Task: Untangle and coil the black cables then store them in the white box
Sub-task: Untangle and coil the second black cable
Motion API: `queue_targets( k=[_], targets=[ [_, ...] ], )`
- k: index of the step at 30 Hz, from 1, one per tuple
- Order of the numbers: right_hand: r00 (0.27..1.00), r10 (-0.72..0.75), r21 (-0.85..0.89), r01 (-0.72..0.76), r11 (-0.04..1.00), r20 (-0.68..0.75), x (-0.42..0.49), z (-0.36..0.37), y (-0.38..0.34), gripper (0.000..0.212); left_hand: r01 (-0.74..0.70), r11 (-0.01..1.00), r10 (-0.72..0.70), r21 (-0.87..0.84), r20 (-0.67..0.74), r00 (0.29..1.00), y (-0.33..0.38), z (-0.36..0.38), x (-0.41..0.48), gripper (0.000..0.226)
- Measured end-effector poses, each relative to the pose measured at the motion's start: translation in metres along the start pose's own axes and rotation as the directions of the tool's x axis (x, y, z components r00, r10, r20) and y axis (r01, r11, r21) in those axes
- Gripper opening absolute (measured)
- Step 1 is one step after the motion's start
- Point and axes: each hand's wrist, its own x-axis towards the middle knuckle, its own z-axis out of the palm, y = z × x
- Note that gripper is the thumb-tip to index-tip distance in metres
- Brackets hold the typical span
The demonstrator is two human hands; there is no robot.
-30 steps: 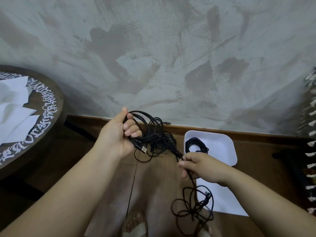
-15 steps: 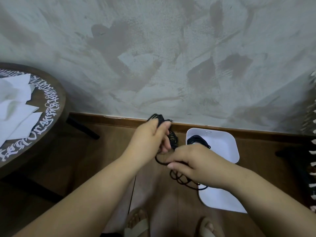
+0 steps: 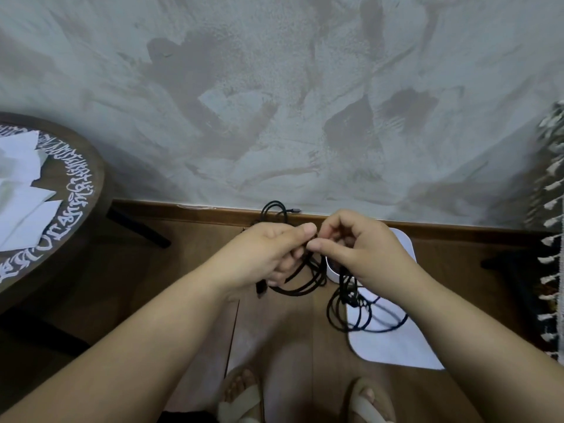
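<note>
Black cables [image 3: 348, 293] are up in the air between both hands, over the wooden floor [image 3: 183, 270] and just in front of the white box [image 3: 407, 239]. The bundle runs roughly side to side where the hands meet. One loop arcs up above the left hand [image 3: 268, 251], and its plug tip points right along the skirting board [image 3: 183, 210]. Below, the strands droop in slack loops. One set curves under the left palm and a second set hangs from the right hand [image 3: 363, 248], dangling over a flat white sheet [image 3: 393, 346] on the floor.

Left hand: fingers curled round the gathered strands, thumb laid across the top, with a dark connector poking out below the palm. Right hand: thumb and forefinger pinch a strand right at the left thumb tip, and the other fingers are bent in over the cable. The two hands are almost touching.

The box sits against the wall, mostly hidden behind the right hand. Off to the left is a round wooden table [image 3: 91, 190] with white lettering on its rim and white papers [image 3: 21, 209] on top. Sandalled feet [image 3: 244, 401] show at the bottom edge.
</note>
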Motion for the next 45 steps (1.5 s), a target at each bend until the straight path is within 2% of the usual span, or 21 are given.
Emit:
queue_targets(
  k=[2, 5, 8, 10, 14, 16, 18, 20, 22, 25, 28, 34, 36, 42, 45],
  targets=[
    [0.996, 0.087, 0.030, -0.087, 0.996, -0.016, 0.001, -0.007, 0.002, 0.011, -0.019, 0.995, 0.016, -0.097, -0.029, 0.999, 0.004, -0.005, -0.001, 0.035],
    [0.979, 0.183, 0.057, -0.178, 0.982, -0.095, 0.004, -0.016, 0.013, 0.017, -0.063, 0.987, 0.051, -0.151, -0.083, 0.995, 0.010, -0.008, 0.000, 0.035],
    [0.958, 0.285, 0.143, -0.278, 0.950, -0.033, 0.004, -0.014, 0.017, 0.015, -0.107, 0.986, 0.090, -0.126, -0.135, 0.987, 0.013, -0.009, 0.000, 0.038],
    [0.957, 0.287, 0.157, -0.291, 0.944, 0.050, 0.000, -0.007, 0.014, 0.007, -0.127, 0.988, 0.113, -0.084, -0.155, 0.981, 0.012, -0.011, 0.000, 0.037],
    [0.958, 0.209, 0.107, -0.233, 0.967, 0.195, -0.005, 0.017, 0.008, 0.030, -0.150, 0.987, 0.139, -0.066, -0.149, 0.979, 0.012, -0.017, -0.002, 0.034],
    [0.969, 0.169, 0.058, -0.182, 0.982, 0.181, -0.004, 0.026, 0.009, 0.024, -0.163, 0.984, 0.151, -0.069, -0.160, 0.976, 0.014, -0.018, -0.002, 0.033],
    [0.968, 0.175, 0.104, -0.195, 0.975, 0.179, -0.003, 0.029, 0.011, 0.008, -0.185, 0.981, 0.171, -0.051, -0.211, 0.962, 0.016, -0.022, -0.002, 0.033],
    [0.947, 0.219, 0.228, -0.273, 0.935, 0.237, -0.002, 0.025, 0.010, 0.017, -0.186, 0.982, 0.178, 0.000, -0.304, 0.936, 0.017, -0.031, -0.003, 0.035],
    [0.940, 0.227, 0.263, -0.293, 0.919, 0.253, -0.003, 0.020, 0.009, 0.023, -0.160, 0.985, 0.173, 0.068, -0.382, 0.908, 0.015, -0.042, -0.004, 0.037],
    [0.966, 0.210, 0.220, -0.240, 0.946, 0.150, -0.001, 0.014, 0.012, 0.018, -0.129, 0.986, 0.161, 0.102, -0.429, 0.889, 0.011, -0.049, -0.005, 0.037],
    [0.970, 0.231, 0.259, -0.243, 0.935, 0.075, 0.002, 0.012, 0.012, 0.010, -0.136, 0.985, 0.167, 0.102, -0.442, 0.881, 0.010, -0.048, -0.004, 0.037],
    [0.968, 0.231, 0.235, -0.247, 0.940, 0.095, 0.001, 0.010, 0.014, 0.027, -0.148, 0.986, 0.165, 0.074, -0.464, 0.870, 0.010, -0.048, -0.003, 0.038],
    [0.971, 0.221, 0.205, -0.234, 0.950, 0.087, 0.002, 0.009, 0.016, 0.030, -0.164, 0.985, 0.170, 0.053, -0.444, 0.880, 0.010, -0.047, -0.003, 0.037],
    [0.972, 0.229, 0.284, -0.234, 0.930, 0.052, 0.006, 0.003, 0.017, 0.024, -0.179, 0.983, 0.184, 0.047, -0.326, 0.927, 0.013, -0.041, -0.005, 0.036],
    [0.974, 0.194, 0.289, -0.219, 0.932, 0.114, 0.004, -0.001, 0.015, 0.038, -0.193, 0.981, 0.191, 0.025, -0.318, 0.929, 0.013, -0.040, -0.005, 0.036]
  ],
)
